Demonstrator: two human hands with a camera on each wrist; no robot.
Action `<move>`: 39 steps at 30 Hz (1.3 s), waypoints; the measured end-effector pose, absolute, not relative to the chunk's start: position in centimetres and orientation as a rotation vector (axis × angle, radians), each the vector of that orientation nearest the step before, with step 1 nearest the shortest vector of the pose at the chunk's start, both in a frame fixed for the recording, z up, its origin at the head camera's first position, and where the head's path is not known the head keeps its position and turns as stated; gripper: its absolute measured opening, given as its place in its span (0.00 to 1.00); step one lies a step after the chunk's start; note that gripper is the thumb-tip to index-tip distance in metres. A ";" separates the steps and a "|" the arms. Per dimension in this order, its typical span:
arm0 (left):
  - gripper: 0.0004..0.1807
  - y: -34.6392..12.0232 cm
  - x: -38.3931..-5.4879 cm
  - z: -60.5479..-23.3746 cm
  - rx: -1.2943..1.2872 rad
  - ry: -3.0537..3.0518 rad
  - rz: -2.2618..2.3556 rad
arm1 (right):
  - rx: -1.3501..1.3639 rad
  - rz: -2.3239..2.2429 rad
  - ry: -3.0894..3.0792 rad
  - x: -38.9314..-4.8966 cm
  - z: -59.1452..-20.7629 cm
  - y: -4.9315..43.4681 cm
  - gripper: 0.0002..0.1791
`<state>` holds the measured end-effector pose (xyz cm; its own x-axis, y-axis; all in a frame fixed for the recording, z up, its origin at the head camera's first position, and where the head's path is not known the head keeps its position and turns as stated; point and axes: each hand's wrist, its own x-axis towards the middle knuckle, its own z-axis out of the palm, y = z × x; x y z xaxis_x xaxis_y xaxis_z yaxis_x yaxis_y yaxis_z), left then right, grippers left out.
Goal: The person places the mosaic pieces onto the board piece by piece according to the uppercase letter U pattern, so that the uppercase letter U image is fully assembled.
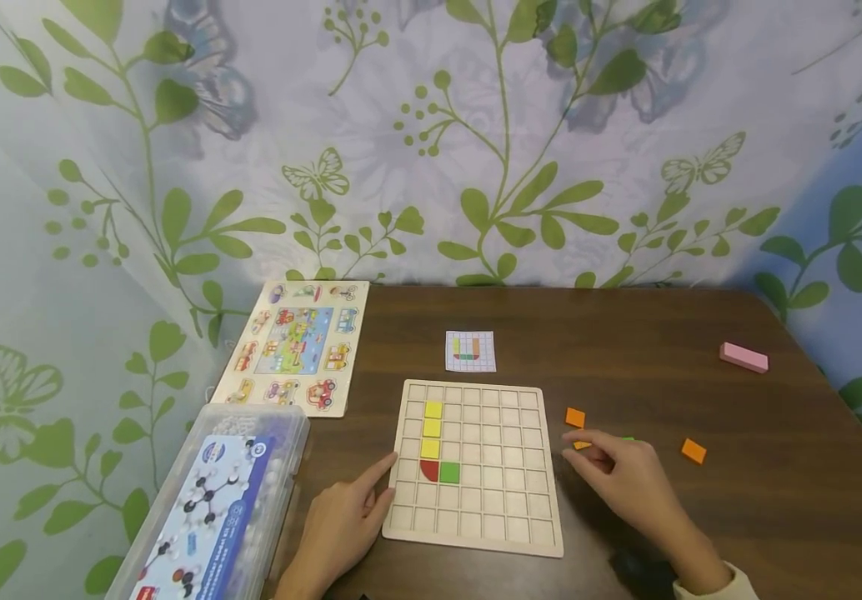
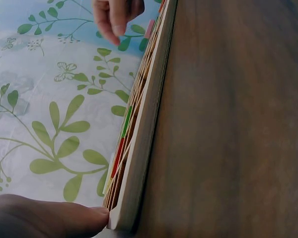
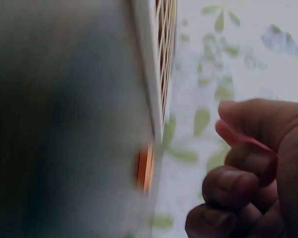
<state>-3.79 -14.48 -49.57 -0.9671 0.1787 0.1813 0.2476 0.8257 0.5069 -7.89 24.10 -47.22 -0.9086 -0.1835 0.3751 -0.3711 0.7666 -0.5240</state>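
Observation:
A pale wooden grid board [image 1: 506, 521] lies on the table. Three yellow tiles [image 1: 432, 428] form a column in its cells, with a red quarter-round tile [image 1: 429, 471] below them and a green tile [image 1: 449, 472] beside that. My left hand [image 1: 341, 521] touches the board's left edge; its thumb [image 2: 64, 218] shows at the edge in the left wrist view. Past the right edge, my right hand [image 1: 618, 471] hovers with loosely bent fingers, and I see nothing held between them. Near its fingertips lies an orange tile [image 1: 575, 417]; another is partly hidden by the fingers.
A small pattern card [image 1: 470, 351] lies behind the board. To the left are a picture puzzle [image 1: 359, 333] and a clear plastic box [image 1: 292, 425]. On the right lie an orange tile [image 1: 694, 451], a mostly hidden green piece [image 1: 628, 438] and a pink block [image 1: 744, 357].

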 end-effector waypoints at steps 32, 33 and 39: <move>0.23 -14.4 -3.8 -49.3 -0.309 -2.909 -0.836 | 0.133 1.000 -2.865 -8.3 -48.2 34.7 0.15; 0.23 -14.4 -3.8 -49.3 -0.312 -2.906 -0.835 | 0.134 1.014 -2.881 -8.2 -48.3 34.7 0.16; 0.22 -14.4 -3.8 -49.3 -0.328 -2.891 -0.840 | 0.143 1.078 -2.942 -8.1 -48.4 34.7 0.20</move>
<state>-3.80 -14.37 -49.27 -0.9702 0.1748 0.1678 0.2375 0.8233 0.5155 -8.14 34.68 -48.43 -0.9958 -0.0840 0.0365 -0.0877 0.7595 -0.6446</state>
